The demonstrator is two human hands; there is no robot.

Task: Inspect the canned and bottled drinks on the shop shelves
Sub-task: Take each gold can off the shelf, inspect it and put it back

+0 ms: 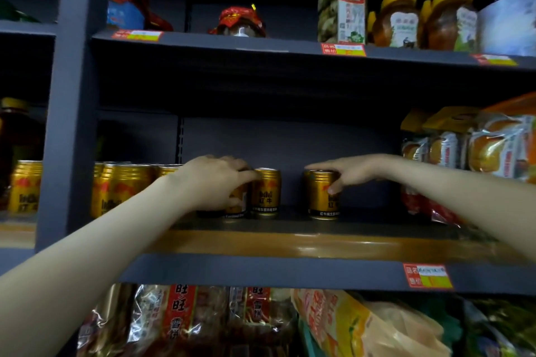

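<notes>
Presently, the left hand (214, 180) curls its fingers round a short gold metal drink can (238, 200) on the dark grey middle shelf (290, 272). The right hand (349, 172) pinches a separate gold can (322, 197) at its top rim, fingers above and thumb at the side. The two cans stand apart.

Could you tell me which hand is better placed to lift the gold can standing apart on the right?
The right hand: its fingers lie over the top of the lone can, with the thumb on its side. The left hand is occupied, gripping a row can further left.
</notes>
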